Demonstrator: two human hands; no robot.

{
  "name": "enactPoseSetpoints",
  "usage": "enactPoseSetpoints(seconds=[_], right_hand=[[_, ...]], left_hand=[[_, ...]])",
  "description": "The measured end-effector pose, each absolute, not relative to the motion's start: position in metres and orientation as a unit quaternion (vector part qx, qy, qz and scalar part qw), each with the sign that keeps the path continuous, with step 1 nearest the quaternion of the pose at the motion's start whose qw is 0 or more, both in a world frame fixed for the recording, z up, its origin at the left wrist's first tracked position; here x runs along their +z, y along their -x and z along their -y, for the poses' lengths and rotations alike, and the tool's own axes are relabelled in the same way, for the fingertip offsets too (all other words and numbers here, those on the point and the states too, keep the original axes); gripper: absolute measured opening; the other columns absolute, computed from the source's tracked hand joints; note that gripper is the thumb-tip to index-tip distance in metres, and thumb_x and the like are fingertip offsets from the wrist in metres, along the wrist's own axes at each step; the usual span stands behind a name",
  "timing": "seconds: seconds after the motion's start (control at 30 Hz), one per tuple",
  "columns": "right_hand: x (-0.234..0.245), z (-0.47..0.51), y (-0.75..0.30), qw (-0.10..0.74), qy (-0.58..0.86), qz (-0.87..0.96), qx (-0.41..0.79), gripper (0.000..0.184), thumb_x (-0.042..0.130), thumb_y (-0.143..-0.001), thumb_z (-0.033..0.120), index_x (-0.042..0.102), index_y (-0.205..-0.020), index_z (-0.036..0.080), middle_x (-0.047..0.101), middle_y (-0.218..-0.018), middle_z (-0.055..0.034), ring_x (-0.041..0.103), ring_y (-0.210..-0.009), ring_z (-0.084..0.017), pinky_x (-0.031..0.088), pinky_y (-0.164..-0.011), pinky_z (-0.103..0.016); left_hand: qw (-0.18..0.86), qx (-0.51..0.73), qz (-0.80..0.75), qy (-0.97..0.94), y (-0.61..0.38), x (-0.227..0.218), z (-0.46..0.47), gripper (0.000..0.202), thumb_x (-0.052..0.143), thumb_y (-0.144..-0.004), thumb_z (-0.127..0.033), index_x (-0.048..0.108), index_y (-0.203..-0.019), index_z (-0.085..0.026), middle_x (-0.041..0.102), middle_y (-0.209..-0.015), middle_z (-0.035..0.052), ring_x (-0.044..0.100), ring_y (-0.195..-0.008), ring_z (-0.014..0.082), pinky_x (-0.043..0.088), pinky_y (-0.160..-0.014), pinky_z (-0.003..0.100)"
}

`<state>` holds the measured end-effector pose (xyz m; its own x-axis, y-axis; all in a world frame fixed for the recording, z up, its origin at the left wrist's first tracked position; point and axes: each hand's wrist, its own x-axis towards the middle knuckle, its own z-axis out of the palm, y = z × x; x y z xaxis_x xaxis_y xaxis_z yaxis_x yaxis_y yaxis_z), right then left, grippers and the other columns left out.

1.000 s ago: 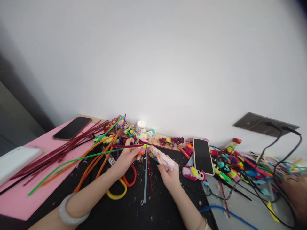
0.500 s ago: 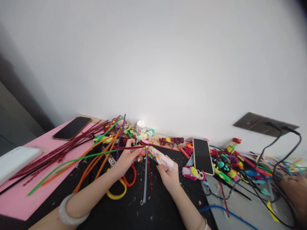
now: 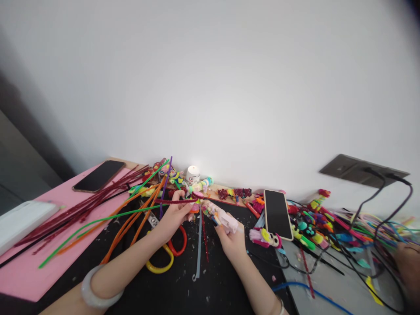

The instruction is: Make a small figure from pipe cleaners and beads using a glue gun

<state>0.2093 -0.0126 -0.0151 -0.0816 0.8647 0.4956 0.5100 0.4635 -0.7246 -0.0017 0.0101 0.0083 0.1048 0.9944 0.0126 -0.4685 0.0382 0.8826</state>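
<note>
Through the head view, the only one I had, the left hand [image 3: 179, 212] was pinching a small bright piece [image 3: 194, 209] between thumb and fingers, a dark red stem [image 3: 173, 201] reaching out from it to the left. The right hand [image 3: 232, 240] was closed around the pale glue gun [image 3: 226, 221], its nozzle aimed at the piece from the right; I could not tell whether the tip touched. The piece sat above the middle of the surface [image 3: 226, 284], just short of its back edge. As I judged it, good work there called for a still left pinch, fingertips well clear of the nozzle in case it was hot, and a small dab right at the joint, with the stem kept out of the way. The surface was black and littered with pale scraps, the scissors [image 3: 159, 264] lying by the left forearm. A pink sheet [image 3: 19, 280] carried a dark phone [image 3: 98, 176] to the left; a pale-cased phone [image 3: 278, 214] lay to the right. Behind stood a plain wall [image 3: 216, 87] with a socket panel [image 3: 337, 166], and another person's hand [image 3: 408, 258] showed, blurred, at the right edge.
</note>
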Motion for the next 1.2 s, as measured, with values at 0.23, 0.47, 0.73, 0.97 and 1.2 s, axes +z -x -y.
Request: enactPoseSetpoints(seconds=[0.23,0.47,0.73,0.97,1.2], right_hand=[[-0.015,0.012,-0.208,0.496,0.475,0.706,0.175,0.018,0.061,-0.090,0.029,0.064,-0.073,0.025,0.066,-0.065,-0.0007,0.061,-0.053,-0.019,0.052,-0.054,-0.027],[-0.017,0.011,-0.208,0.493,0.485,0.700,0.175,0.017,0.062,-0.089,0.030,0.067,-0.073,0.026,0.069,-0.066,-0.0022,0.065,-0.057,-0.020,0.055,-0.056,-0.028],[-0.016,0.011,-0.209,0.488,0.487,0.704,0.172,0.020,0.061,-0.091,0.033,0.065,-0.074,0.026,0.065,-0.065,-0.0009,0.064,-0.058,-0.020,0.053,-0.055,-0.027],[-0.017,0.011,-0.209,0.493,0.491,0.700,0.164,0.015,0.060,-0.090,0.029,0.064,-0.076,0.026,0.065,-0.065,0.0003,0.062,-0.056,-0.018,0.050,-0.055,-0.027],[-0.026,0.005,-0.214,0.410,0.590,0.691,0.080,0.027,0.063,-0.090,0.026,0.074,-0.115,0.023,0.083,-0.101,-0.0076,0.077,-0.085,-0.025,0.054,-0.072,-0.031]], left_hand=[[0.634,0.576,-0.358,-0.371,0.002,0.007,-0.010,0.061,0.096,-0.074,-0.052,0.048,-0.101,-0.026,0.057,-0.058,-0.0124,0.048,-0.050,0.0079,0.040,-0.056,0.021],[0.637,0.588,-0.350,-0.355,0.001,0.008,-0.012,0.062,0.098,-0.073,-0.047,0.045,-0.098,-0.026,0.057,-0.059,-0.0124,0.047,-0.048,0.0071,0.040,-0.053,0.020],[0.645,0.591,-0.335,-0.350,0.001,0.008,-0.012,0.059,0.097,-0.074,-0.041,0.046,-0.098,-0.026,0.056,-0.060,-0.0127,0.047,-0.049,0.0071,0.041,-0.054,0.019],[0.626,0.602,-0.345,-0.356,0.004,0.005,-0.014,0.057,0.096,-0.076,-0.040,0.045,-0.098,-0.027,0.060,-0.063,-0.0120,0.049,-0.049,0.0076,0.042,-0.054,0.020],[0.603,0.630,-0.354,-0.339,0.006,0.004,-0.016,0.052,0.092,-0.079,-0.034,0.045,-0.099,-0.027,0.066,-0.071,-0.0098,0.053,-0.055,0.0098,0.045,-0.057,0.024]])
